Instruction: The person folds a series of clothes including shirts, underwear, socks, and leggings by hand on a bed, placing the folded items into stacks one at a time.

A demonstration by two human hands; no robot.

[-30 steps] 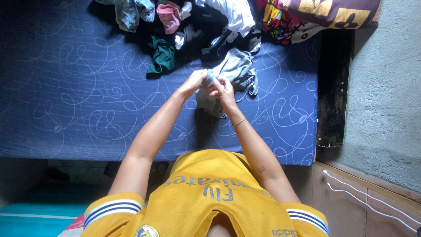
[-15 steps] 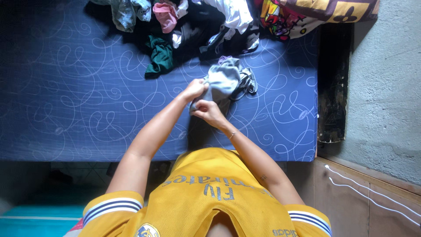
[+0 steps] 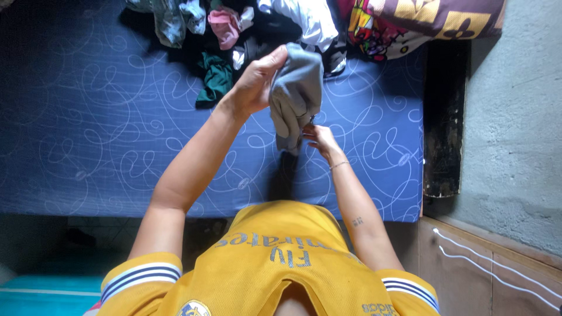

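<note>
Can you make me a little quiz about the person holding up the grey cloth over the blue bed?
1. True or false: the grey garment lies flat on the blue mattress.
2. Which hand grips the garment's top? A) left hand B) right hand
3. What lies heaped at the far edge of the mattress?

Key
1. False; it is lifted off the mattress and hangs from the hands.
2. A; the right hand pinches its lower edge.
3. A pile of clothes, with green, pink and white pieces.
</note>
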